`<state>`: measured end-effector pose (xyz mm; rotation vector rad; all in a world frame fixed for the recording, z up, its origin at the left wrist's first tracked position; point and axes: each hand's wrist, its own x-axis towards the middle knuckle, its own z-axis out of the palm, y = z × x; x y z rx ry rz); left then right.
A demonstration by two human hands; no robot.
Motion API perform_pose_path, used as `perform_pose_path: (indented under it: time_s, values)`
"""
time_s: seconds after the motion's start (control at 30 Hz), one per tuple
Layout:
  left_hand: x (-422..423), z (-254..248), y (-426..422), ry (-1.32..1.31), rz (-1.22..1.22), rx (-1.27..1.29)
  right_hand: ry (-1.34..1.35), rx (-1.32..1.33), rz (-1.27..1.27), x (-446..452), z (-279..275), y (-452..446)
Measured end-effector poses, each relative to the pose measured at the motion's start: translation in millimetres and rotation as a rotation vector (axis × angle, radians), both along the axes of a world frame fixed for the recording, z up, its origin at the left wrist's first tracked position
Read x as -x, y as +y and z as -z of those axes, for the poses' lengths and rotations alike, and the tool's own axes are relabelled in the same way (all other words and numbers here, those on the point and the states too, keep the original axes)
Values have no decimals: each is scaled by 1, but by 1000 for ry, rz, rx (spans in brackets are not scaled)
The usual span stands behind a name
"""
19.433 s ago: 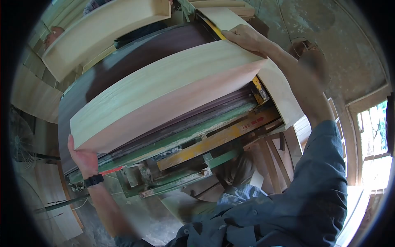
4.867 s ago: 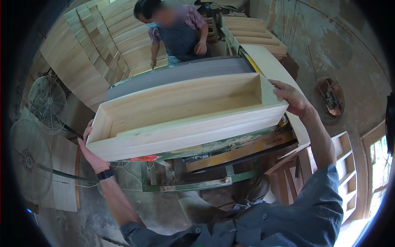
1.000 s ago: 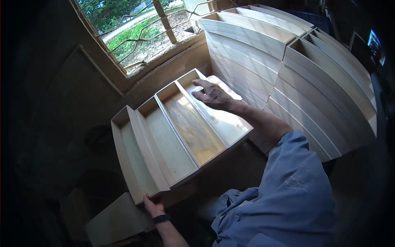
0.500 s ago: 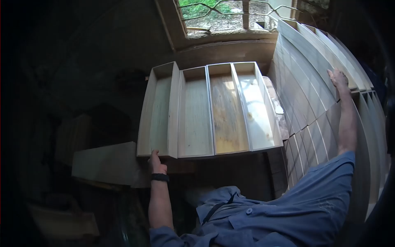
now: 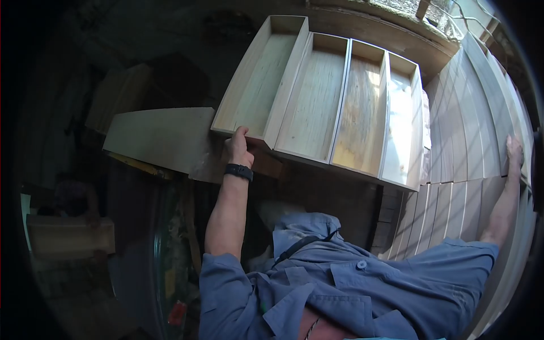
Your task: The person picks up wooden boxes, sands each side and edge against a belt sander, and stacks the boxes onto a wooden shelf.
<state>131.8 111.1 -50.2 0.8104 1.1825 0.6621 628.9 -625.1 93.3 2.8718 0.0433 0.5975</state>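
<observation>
At the near end of the row of four open wooden boxes (image 5: 303, 96), the person's left hand (image 5: 239, 150) has hold of the leftmost box (image 5: 263, 79), thumb up on its rim, the other fingers curled below and partly hidden. Its neighbour stands close against it.

The right hand (image 5: 514, 150), over the row's rightmost box (image 5: 401, 116) a second ago, is now well off to the right, fingers laid on the big stack of wooden boxes (image 5: 447, 124). Whether they clench anything, I can't tell from where I stand. That leaves only the left hand at the row, so I'd judge any steadying of it falls to that one.

Counting up: four boxes in the row, two hands, one dark wristband (image 5: 238, 171), one pale panel (image 5: 161, 139) just left of the row, one window (image 5: 422, 8) beyond its far right corner. The stack's boxes overlap too much to number. Farther left, in the gloom, one other person's hand (image 5: 92, 219) is at one wooden piece (image 5: 71, 235).
</observation>
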Motion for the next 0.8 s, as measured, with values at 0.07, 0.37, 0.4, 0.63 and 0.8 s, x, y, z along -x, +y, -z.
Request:
perform_pose_path:
  time_s: [0.07, 0.37, 0.4, 0.63, 0.8]
  values:
    - [-2, -2, 1, -11, 17, -9, 3, -13, -18, 3, -2, 2]
    - [-2, -17, -5, -22, 35, 22, -107, 16, 71, 123, -54, 69]
    - [-2, -18, -4, -24, 48, 3, -129, -13, 26, 136, -56, 71]
    - [-1, 1, 11, 34, 64, -33, -147, -27, -81, 167, -51, 37]
    - [4, 10, 27, -141, 180, 117, -93, -118, 215, 225, -68, 52]
